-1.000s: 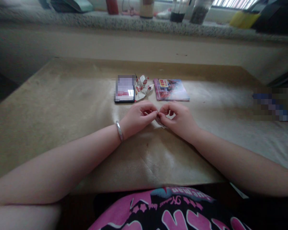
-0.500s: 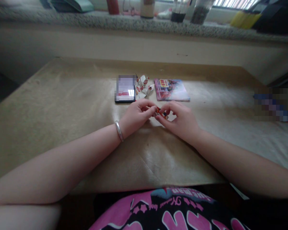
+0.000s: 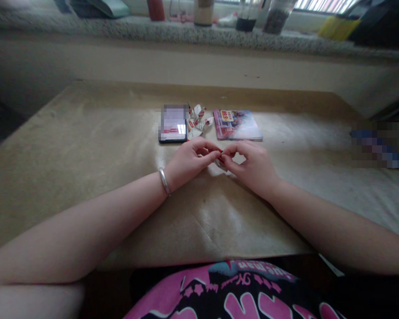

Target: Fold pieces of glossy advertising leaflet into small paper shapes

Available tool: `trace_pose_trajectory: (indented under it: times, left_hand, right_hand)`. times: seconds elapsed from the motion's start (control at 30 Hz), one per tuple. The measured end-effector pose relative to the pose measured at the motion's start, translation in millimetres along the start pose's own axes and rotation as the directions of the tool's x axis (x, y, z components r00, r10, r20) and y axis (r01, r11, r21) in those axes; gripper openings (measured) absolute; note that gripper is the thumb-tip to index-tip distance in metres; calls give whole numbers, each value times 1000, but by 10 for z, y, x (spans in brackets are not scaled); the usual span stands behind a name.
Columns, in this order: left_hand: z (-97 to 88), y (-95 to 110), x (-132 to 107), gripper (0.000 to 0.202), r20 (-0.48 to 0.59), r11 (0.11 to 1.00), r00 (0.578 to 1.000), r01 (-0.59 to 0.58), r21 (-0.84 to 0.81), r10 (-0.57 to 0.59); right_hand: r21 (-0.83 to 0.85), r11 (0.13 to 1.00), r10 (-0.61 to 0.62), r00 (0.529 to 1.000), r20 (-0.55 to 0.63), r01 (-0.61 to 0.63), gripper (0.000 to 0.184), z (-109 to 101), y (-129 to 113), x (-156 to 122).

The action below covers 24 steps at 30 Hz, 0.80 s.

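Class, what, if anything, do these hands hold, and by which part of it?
Seemingly a small red-and-white wrapper, pinched near its red edge by the left hand and right hand.

The tan tabletop (image 3: 103, 133) bears a dark-edged device (image 3: 174, 124), crumpled white-and-red wrappers (image 3: 198, 125) beside it, a colourful booklet (image 3: 238, 126) and, far right, a blurred bluish item (image 3: 381, 148).

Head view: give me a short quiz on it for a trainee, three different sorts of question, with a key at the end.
1. Which arm wears the bangle?
2. True or false: the crumpled wrapping lies between the phone and the booklet.
3. What do the left hand and right hand hold between them?
A) the booklet
B) a small red-and-white piece
C) the phone

Key: 1. the left arm; 2. true; 3. B.
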<state>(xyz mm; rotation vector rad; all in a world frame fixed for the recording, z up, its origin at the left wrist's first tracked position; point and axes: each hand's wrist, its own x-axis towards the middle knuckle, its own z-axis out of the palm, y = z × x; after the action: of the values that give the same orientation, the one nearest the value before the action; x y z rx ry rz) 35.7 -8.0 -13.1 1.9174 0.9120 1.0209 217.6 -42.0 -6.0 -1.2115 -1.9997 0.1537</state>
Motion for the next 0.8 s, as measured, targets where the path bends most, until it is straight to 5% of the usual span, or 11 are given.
trace_pose_trajectory:
  times: [0.5,0.8]
  left_hand:
    - [-27,8,-25,17,-52,992,991,-123,-3,123]
    - [-33,14,-14,20,-61,993,991,-114,24,115]
  right_hand:
    - [48,997,-52,997,-61,55,10,29,34,-16]
    - [80,996,33,998,-62,-28,9,39,26,-23]
